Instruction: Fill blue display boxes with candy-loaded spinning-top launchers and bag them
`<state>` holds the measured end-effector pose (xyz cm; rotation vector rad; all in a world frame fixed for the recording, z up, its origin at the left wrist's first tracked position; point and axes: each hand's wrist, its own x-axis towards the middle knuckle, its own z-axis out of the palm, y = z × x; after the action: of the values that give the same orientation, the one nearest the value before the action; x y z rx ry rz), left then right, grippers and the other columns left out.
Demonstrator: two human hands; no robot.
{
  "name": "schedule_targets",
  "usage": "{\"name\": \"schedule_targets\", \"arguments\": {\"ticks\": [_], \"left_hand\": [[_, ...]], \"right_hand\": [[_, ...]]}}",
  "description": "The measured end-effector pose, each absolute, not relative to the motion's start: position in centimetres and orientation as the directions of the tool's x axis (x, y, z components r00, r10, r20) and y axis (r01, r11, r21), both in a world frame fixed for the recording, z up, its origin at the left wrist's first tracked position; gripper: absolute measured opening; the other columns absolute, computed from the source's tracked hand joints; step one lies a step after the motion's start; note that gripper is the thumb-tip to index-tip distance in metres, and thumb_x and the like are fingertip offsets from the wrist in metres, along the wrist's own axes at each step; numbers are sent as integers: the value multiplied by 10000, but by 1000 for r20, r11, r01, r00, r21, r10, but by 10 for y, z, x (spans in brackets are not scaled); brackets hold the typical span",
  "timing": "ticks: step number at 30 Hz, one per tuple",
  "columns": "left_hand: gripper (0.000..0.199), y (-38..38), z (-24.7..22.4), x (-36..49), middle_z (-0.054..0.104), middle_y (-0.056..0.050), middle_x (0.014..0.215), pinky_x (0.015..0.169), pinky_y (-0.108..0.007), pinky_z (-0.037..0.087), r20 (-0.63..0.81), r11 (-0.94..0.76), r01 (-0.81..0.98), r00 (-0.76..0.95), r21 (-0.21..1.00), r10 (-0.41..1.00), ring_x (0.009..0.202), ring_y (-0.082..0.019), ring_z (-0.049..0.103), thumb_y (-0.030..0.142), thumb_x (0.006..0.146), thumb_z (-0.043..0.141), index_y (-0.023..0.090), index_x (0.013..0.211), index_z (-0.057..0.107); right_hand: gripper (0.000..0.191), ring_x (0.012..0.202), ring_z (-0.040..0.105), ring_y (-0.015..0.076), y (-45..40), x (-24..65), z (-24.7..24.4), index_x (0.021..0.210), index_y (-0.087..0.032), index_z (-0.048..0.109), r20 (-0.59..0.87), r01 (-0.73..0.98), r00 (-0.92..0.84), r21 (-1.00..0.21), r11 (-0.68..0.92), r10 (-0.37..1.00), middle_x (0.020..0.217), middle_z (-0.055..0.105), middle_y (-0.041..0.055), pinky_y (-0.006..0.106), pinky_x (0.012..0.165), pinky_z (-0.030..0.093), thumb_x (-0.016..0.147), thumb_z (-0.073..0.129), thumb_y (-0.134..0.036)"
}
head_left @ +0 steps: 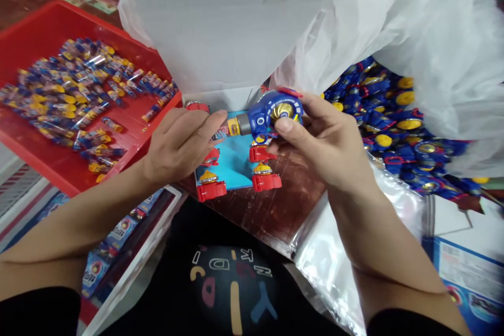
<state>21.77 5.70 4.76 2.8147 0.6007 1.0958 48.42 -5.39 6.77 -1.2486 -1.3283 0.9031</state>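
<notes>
Between the left hand (183, 142) and the right hand (331, 139), above a flat light-blue card (234, 168), a blue plastic toy (260, 119) with a gold dome (282, 110) and a grey nozzle (244, 124) is held out sideways. By the right hand it's gripped, half closed: thumb pressed beside the dome, fingers tucked behind. From the other side it's met by the left hand, back turned upward, fingers nearly straight and together, closed over a small printed tube (220, 132) with a yellow cap (233, 126); its thumb is hidden. Cap and nozzle are lined up, touching; how far they're joined cannot be told. Both forearms (362, 215) are slanted inward.

Below the hands, red plastic pieces (212, 190) with yellow-and-silver tops are ranged along both sides of the card. Left of the left hand, a red plastic bin (43, 26) is strewn with similar tubes (82, 89). Beyond the right hand, similar blue toys (394, 115) are heaped beside white translucent sheeting (437, 63); bodyward of that hand, clear plastic bags (331, 252) are laid flat.
</notes>
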Motion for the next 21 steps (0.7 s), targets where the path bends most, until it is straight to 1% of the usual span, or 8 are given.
{"name": "schedule_targets", "arguments": {"ticks": [3,6,8,10,12,14,18,21], "left_hand": [[484,76,44,214,749,-118,1255,1081,-511,547,599,-902,410,692,133,403,1164,-317,715,455,1067,652,296,1523,634],[674,96,44,217,626,-134,1553,1263,-532,424,534,-886,451,724,112,436,1455,-340,578,588,1037,658,282,1621,516],[703,108,40,219,538,-142,1653,1319,-505,379,472,-900,414,771,137,427,1549,-316,498,615,1062,597,223,1635,489],[575,118,29,219,564,-136,1634,1316,-481,404,383,-895,395,808,210,446,1534,-287,528,528,1126,492,185,1583,557],[494,125,16,218,619,-130,1580,1304,-490,432,298,-862,418,816,285,494,1497,-284,572,422,1146,429,167,1515,637],[492,127,5,217,634,-141,1561,1308,-506,434,255,-836,441,811,327,527,1495,-296,576,384,1137,429,134,1493,659],[471,120,4,224,636,-141,1559,1305,-479,444,264,-840,423,814,339,517,1500,-284,571,364,1128,455,102,1449,679],[326,111,18,220,764,-109,1324,1138,-405,554,441,-847,401,727,348,526,1276,-231,698,324,1112,506,148,1257,739]], "right_hand": [[549,759,770,200,-38,486,73,1392,-317,645,115,142,80,-985,103,990,1056,780,28,381,685,709,951,758,-624],[633,888,787,237,-14,501,67,1478,-314,593,243,353,123,-917,186,962,1126,787,51,408,792,697,967,710,-669],[680,1025,784,287,6,512,57,1560,-308,539,336,613,61,-755,231,940,1214,783,66,449,898,672,989,687,-646],[665,1116,767,325,23,516,46,1607,-283,513,319,825,-85,-509,247,944,1309,767,89,477,957,640,1023,658,-566],[620,1113,765,328,36,514,38,1628,-264,508,221,918,-215,-287,274,951,1336,762,108,465,935,626,1059,609,-487],[598,1071,767,302,45,509,33,1643,-273,496,141,924,-322,-167,343,936,1314,773,103,421,887,612,1081,570,-464],[551,1026,760,256,66,500,26,1614,-348,536,101,853,-481,-173,492,871,1280,791,58,354,817,572,1078,585,-469],[522,972,758,242,80,489,21,1573,-353,586,41,861,-480,-172,479,876,1206,808,62,330,743,541,1058,638,-425]]}}
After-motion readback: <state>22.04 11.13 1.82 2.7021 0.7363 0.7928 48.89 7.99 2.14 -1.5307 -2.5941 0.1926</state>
